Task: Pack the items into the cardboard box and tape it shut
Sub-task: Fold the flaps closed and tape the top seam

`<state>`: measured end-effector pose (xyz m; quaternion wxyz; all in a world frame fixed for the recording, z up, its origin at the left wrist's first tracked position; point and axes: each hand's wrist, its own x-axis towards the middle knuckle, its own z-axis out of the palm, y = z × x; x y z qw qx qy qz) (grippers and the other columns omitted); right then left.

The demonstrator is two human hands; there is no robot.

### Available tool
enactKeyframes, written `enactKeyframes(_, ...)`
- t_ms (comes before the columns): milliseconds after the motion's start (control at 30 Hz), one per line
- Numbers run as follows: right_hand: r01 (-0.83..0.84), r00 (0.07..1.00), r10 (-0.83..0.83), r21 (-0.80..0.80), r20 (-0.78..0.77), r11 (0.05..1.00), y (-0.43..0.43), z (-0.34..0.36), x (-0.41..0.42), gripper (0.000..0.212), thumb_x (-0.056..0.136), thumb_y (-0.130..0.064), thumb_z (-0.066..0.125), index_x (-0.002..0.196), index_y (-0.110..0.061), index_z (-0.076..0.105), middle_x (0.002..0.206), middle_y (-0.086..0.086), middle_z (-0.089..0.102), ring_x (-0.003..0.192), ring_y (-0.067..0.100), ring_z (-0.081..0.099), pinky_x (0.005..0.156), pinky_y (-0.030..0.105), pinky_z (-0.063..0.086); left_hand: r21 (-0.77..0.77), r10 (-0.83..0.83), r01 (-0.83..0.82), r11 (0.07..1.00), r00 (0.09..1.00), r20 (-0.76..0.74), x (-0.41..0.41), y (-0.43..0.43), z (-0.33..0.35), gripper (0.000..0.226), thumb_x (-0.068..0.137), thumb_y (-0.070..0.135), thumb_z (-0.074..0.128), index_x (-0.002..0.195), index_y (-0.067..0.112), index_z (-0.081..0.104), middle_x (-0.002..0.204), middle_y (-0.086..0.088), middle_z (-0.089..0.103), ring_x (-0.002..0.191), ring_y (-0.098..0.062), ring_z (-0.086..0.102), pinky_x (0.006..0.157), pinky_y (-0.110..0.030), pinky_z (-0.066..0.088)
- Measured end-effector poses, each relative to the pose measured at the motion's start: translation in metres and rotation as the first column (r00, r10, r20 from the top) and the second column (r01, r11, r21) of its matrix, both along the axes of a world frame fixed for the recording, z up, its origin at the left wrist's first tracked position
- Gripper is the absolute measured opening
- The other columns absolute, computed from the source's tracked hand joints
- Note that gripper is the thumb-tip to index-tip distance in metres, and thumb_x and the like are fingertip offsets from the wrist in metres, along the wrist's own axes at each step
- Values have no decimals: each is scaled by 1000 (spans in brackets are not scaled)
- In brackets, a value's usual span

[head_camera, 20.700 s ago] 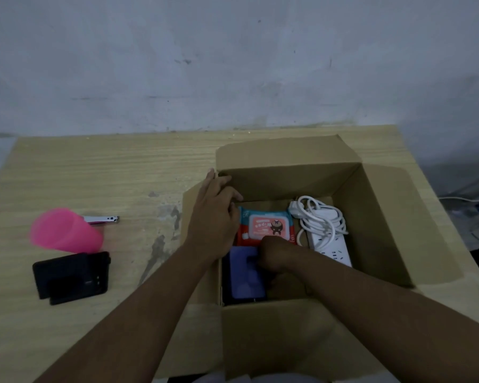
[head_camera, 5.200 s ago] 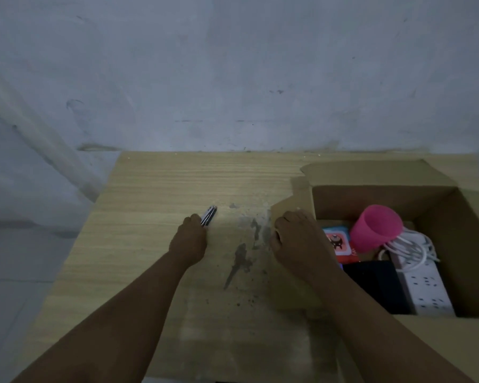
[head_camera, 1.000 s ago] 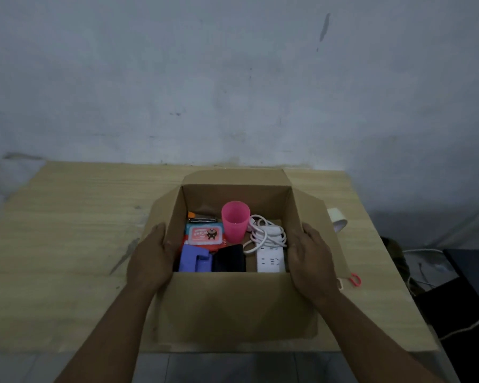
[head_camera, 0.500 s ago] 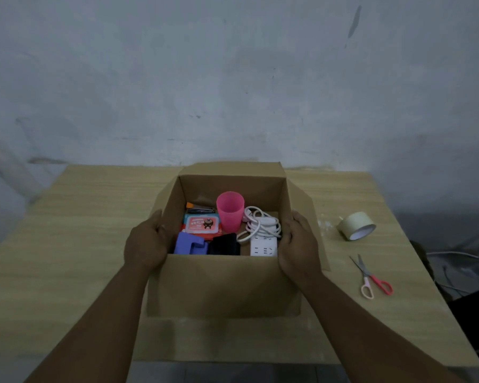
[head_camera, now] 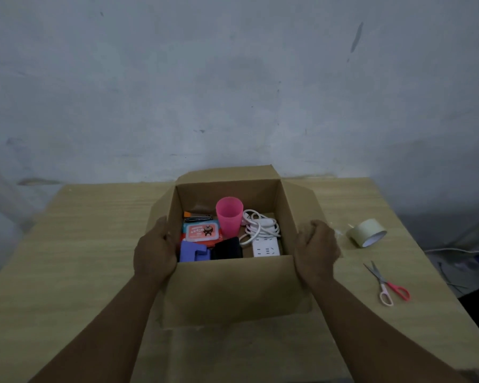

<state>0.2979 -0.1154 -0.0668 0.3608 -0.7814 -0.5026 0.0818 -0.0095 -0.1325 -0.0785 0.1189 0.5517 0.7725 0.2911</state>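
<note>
Head view: an open cardboard box (head_camera: 233,288) sits mid-worktop (head_camera: 75,244), flaps spread, holding an upright pink cup (head_camera: 229,217) and a white power strip (head_camera: 265,246). The left hand (head_camera: 155,251) grips its left wall. The right hand (head_camera: 315,251), blurred, is beside the right wall; I cannot tell its grip. A tape roll (head_camera: 367,233) and scissors (head_camera: 387,286) lie to the right.
</note>
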Motion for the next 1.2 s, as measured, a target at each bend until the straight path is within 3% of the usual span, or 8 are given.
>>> enactKeyframes(100,236,942,-272,-185,-196,954,-8,-2,6,72,75,-51,69,131,-11,46,135,17,46,124,35,45,101,48,37,22,-14,15,1000,999,-39,1,-3,-1,40,100,26,46,133,6,54,121,-21,65,107,-42,60,82,-42,47)
enactKeyframes(233,272,666,-520,-474,-535,837,-15,0,21,117,66,-57,77,149,-8,12,148,22,21,132,40,33,104,50,34,17,-57,60,998,988,-141,8,-16,-2,56,97,34,31,132,-6,51,134,-28,54,126,-41,49,101,-48,41)
enactKeyframes(333,167,483,-524,-514,-701,841,-18,-5,32,114,63,-53,81,145,-5,19,144,21,34,125,40,43,99,46,42,8,-144,158,987,914,-379,17,-27,-5,68,92,41,22,134,-4,49,140,-27,47,134,-41,39,108,-53,32)
enactKeyframes(467,158,305,-292,-254,-907,954,-20,1,36,83,69,-26,80,137,-5,37,124,7,54,104,29,58,95,48,50,28,-199,251,968,828,-524,38,-45,-11,56,93,36,30,130,5,57,141,-21,49,136,-38,39,112,-53,21)
enactKeyframes(633,247,467,-71,53,-881,968,-11,46,34,32,82,-10,64,114,-5,61,97,2,65,92,25,62,72,30,52,-30,-354,407,913,753,-554,65,-59,-12,44,95,46,32,92,13,61,83,-4,58,79,-25,54,77,-42,42)
enactKeyframes(833,-192,648,357,309,-673,931,-9,73,3,18,86,-10,63,102,-16,68,97,0,70,88,11,64,74,23,51,2,-316,387,922,757,-571,67,-59,-10,39,88,55,47,83,17,54,75,-2,54,70,-24,49,66,-38,38)
enactKeyframes(967,-550,725,561,154,-399,821,-11,57,-19,35,83,-28,70,115,-19,61,115,-5,60,103,7,55,84,19,44,17,-296,373,928,764,-574,70,-60,-11,42,88,57,46,85,16,55,77,-2,54,70,-24,49,66,-37,37)
enactKeyframes(1200,-646,760,648,-61,40,761,-6,23,-50,38,79,-36,64,110,-14,60,112,0,57,99,17,55,85,29,45,-37,-334,392,919,729,-598,62,-59,-11,48,90,62,39,91,17,57,82,-3,57,73,-23,52,66,-36,36)
